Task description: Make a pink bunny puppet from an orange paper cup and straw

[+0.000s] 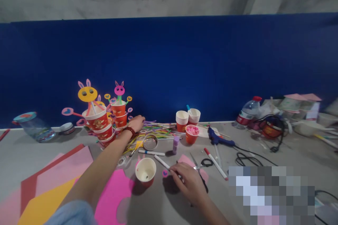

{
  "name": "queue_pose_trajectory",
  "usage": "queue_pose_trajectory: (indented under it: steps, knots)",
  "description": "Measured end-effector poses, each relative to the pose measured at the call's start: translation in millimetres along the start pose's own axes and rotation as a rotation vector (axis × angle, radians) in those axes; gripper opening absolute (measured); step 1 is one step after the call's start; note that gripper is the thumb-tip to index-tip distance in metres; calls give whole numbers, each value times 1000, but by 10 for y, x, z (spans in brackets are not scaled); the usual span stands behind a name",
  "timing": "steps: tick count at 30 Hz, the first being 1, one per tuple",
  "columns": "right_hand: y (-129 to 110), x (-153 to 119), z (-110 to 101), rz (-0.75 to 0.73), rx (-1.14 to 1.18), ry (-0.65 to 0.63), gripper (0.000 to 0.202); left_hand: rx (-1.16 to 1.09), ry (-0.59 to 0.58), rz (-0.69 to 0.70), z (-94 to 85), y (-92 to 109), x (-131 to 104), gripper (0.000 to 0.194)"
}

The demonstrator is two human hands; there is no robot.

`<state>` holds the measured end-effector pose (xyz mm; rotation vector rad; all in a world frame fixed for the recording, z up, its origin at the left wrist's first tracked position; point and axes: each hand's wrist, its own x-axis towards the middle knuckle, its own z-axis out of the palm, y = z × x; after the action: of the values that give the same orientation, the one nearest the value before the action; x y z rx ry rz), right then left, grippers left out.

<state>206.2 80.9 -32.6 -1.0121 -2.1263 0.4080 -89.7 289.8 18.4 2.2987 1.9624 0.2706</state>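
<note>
My left hand (136, 124), with a red bead bracelet at the wrist, reaches to the far edge of the table. It is at a spread of thin coloured sticks (161, 129); its fingertips are hidden. Nearer to me, my right hand (188, 182) is closed, with a white marker (161, 162) at its fingertips. Scissors (196, 167) with black handles lie under and beside this hand. Between my arms stands a paper cup (146, 172), open end up, with a small dark hole in its bottom. A small pink round cutout (165, 173) with a blue heart lies beside it.
Stacked red cups with paper rabbit faces (87, 94) stand at the back left. Coloured paper sheets (113, 197) lie under my left arm. Plain cups (182, 119), a cup of pink bits (192, 133), a blue glue gun (219, 137) and a bottle (248, 112) stand or lie right.
</note>
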Motion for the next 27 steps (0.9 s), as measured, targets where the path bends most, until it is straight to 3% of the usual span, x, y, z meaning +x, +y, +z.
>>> queue_pose_trajectory:
  steps: [5, 7, 14, 20, 21, 24, 27]
  knots:
    - [11, 5, 13, 36, 7, -37, 25, -65, 109, 63, -247, 116, -149, 28]
    - [16, 5, 21, 48, 13, -44, 27, -104, 182, 72, -298, 206, -238, 17]
    - [0, 10, 32, 37, 47, -21, 31, -299, 441, 67, -460, 448, -619, 9]
    - [-35, 7, 11, 24, 99, 60, 28, -592, 627, 140, -724, 587, -1163, 20]
    - [-36, 1, 2, 24, 114, 87, 27, -829, 648, 167, -762, 627, -1277, 19]
    - [-19, -17, -41, 51, 176, 189, 25, -1406, 466, 186, -817, 751, -1621, 16]
    - [25, -10, -84, 179, 283, 263, 29, -1626, 116, 163, -735, 856, -1930, 20]
